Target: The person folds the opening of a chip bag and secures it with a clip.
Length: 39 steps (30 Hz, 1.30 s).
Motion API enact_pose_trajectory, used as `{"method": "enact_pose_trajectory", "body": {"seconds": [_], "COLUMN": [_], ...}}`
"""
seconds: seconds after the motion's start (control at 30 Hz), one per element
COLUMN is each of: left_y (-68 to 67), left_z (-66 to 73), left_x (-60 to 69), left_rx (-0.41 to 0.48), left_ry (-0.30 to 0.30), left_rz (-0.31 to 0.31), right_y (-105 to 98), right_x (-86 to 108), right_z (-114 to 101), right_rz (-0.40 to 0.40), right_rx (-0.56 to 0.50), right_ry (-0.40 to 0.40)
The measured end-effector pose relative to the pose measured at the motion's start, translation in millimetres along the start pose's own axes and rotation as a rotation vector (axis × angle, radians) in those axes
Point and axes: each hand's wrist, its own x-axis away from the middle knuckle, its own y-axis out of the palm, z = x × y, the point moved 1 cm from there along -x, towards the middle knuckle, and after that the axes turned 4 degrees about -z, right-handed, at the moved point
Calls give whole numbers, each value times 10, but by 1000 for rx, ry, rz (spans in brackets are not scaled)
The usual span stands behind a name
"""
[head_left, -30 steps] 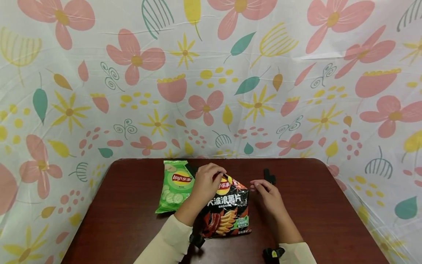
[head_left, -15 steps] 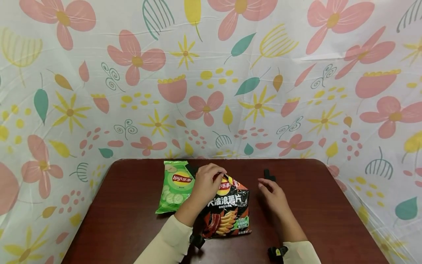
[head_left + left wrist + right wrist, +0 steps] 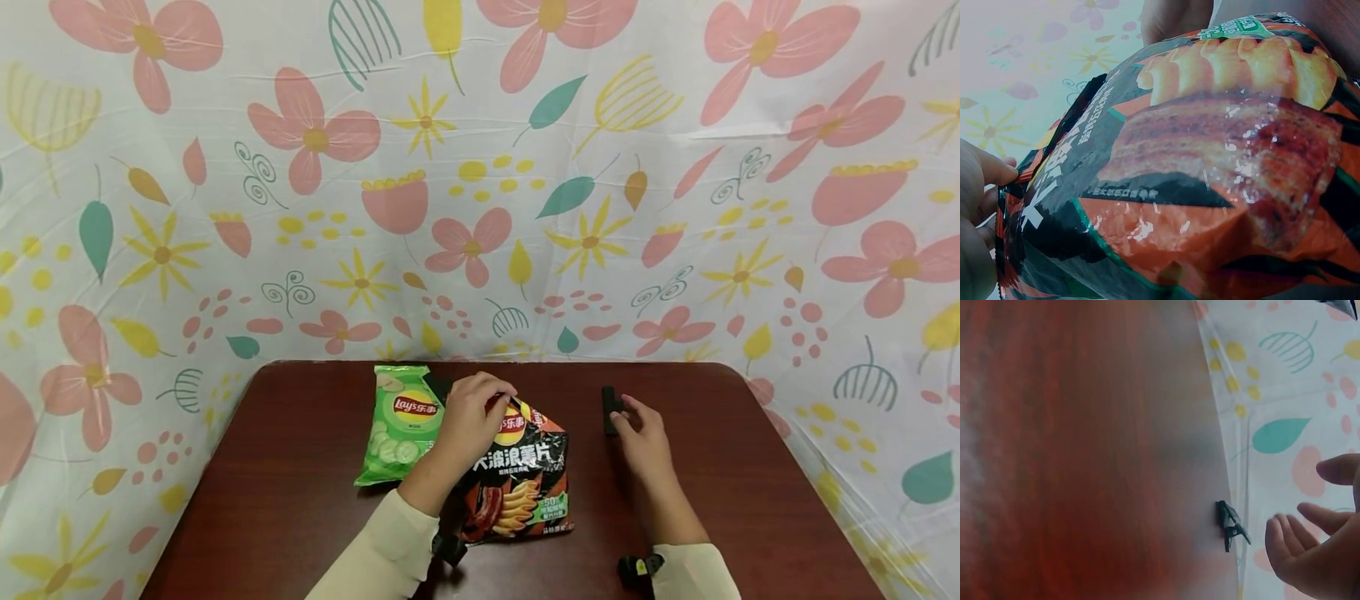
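My left hand (image 3: 471,414) grips the top corner of a black and orange Lay's potato chip bag (image 3: 517,492). In the left wrist view its fingertips pinch the edge of that chip bag (image 3: 1210,156), whose front bulges toward the camera. A green Lay's chip bag (image 3: 401,425) lies to the left, partly behind the left hand and forearm. On the right, a black spring clip (image 3: 609,410) lies on the table beside my right hand (image 3: 647,437). The right wrist view shows the clip (image 3: 1230,525) apart from the fingers, with a gap between thumb and fingers.
The dark red-brown table (image 3: 285,517) has rounded far corners. A floral cloth (image 3: 480,183) hangs behind it and along both sides. A dark object (image 3: 437,384) shows between the green bag and the left hand, its kind unclear.
My right hand has moved right, away from the black bag's top edge, to beside the black clip. The clip has turned slightly. The left hand stays on the bag.
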Motion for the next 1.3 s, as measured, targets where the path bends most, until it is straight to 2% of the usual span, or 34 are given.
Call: {"method": "enact_pose_trajectory", "body": {"seconds": [0.17, 0.4, 0.6, 0.73, 0.93, 1.07, 1.3], "left_y": [-10, -13, -13, -15, -17, -22, -24], "left_z": [12, 7, 9, 12, 11, 10, 2], "left_x": [1, 4, 9, 18, 13, 13, 17], "left_rx": [10, 18, 7, 6, -2, -10, -12], "left_ry": [-13, -35, -16, -11, -10, -18, -4], "left_rz": [-10, -29, -17, -12, -20, -28, -15], "right_y": [-65, -107, -156, -184, -217, -236, -260], "right_x": [-39, -107, -134, -154, -190, -224, -310], "right_z": [19, 58, 84, 102, 103, 105, 148], "right_rz": [33, -13, -52, -62, -155, -199, -200], "right_rx": [-6, -37, -87, -50, 38, 64, 95], "right_ry": [38, 105, 122, 147, 203, 213, 200]}}
